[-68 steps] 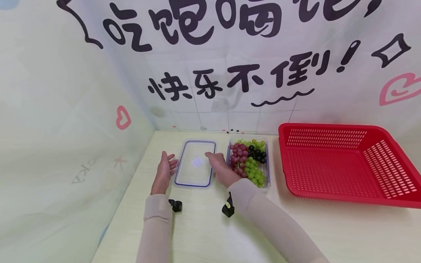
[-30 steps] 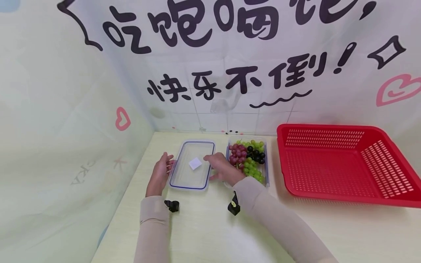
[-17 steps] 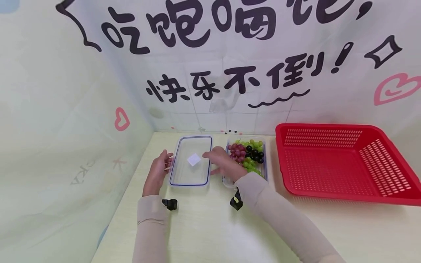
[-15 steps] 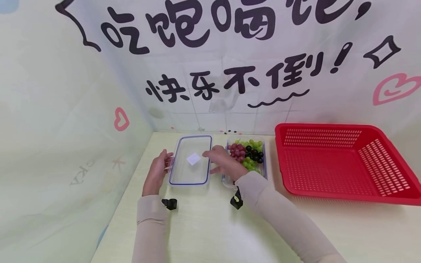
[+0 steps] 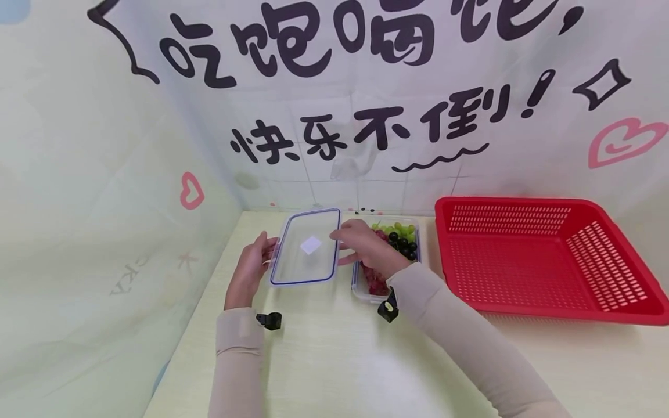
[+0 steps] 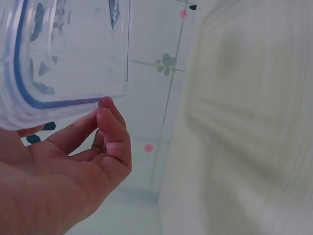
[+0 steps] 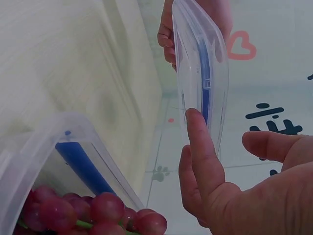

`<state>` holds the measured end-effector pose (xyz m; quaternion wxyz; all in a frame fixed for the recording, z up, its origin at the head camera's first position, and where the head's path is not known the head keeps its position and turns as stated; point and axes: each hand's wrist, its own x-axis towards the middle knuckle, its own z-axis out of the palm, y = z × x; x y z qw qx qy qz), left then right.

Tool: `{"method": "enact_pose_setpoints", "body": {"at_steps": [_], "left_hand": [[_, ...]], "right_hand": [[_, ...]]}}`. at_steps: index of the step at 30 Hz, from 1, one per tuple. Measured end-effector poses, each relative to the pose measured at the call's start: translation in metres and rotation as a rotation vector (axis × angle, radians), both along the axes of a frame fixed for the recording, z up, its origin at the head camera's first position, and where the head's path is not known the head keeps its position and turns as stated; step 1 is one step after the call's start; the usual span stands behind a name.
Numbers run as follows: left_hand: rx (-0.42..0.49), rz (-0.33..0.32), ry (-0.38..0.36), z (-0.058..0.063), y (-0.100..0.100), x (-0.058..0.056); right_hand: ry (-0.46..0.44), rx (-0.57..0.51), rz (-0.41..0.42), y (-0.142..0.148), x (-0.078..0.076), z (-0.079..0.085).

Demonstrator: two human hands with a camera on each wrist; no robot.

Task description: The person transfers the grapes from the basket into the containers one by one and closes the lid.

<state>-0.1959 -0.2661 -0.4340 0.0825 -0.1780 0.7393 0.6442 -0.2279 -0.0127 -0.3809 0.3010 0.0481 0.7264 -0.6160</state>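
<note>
A clear plastic lid [image 5: 292, 266] with a blue seal is held tilted above the table between both hands. My left hand [image 5: 247, 271] holds its left edge; in the left wrist view, bent fingertips touch the lid's rim [image 6: 63, 104]. My right hand [image 5: 372, 248] holds the opposite edge. In the right wrist view, its fingers lie below the lid [image 7: 203, 73] and the thumb above. Below the right forearm stands a clear container [image 5: 366, 297] of grapes, with red grapes [image 7: 105, 210], black grapes [image 5: 409, 247] and green grapes [image 5: 399, 227]. My right hand hides part of them.
A large red plastic basket [image 5: 512, 273] stands right of the grape container. A printed cloth [image 5: 334, 191] hangs behind the pale table [image 5: 324, 360], and another sheet [image 5: 130, 232] hangs along the left side. Each wrist carries a small black camera mount [image 5: 270, 320].
The lid has risen off the table and tilted, its far edge higher. Both hands rise with it. My right hand has shifted slightly right and away, covering more green grapes.
</note>
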Motion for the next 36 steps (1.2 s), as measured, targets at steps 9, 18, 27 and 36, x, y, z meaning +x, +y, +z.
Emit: {"method": "enact_pose_setpoints", "body": {"at_steps": [9, 18, 27, 36], "left_hand": [[0.022, -0.030, 0.041, 0.014, 0.015, -0.008], [0.027, -0.074, 0.085, 0.026, 0.032, -0.013], [0.047, -0.106, 0.111, 0.034, 0.045, -0.017], [0.019, -0.137, 0.110, 0.040, 0.059, -0.023]], "right_hand": [[0.003, 0.019, -0.016, 0.022, -0.008, 0.008], [0.012, -0.003, -0.030, 0.046, -0.013, 0.015], [0.010, 0.021, -0.024, 0.066, -0.015, 0.018], [0.057, -0.009, -0.016, 0.084, -0.015, 0.014]]}}
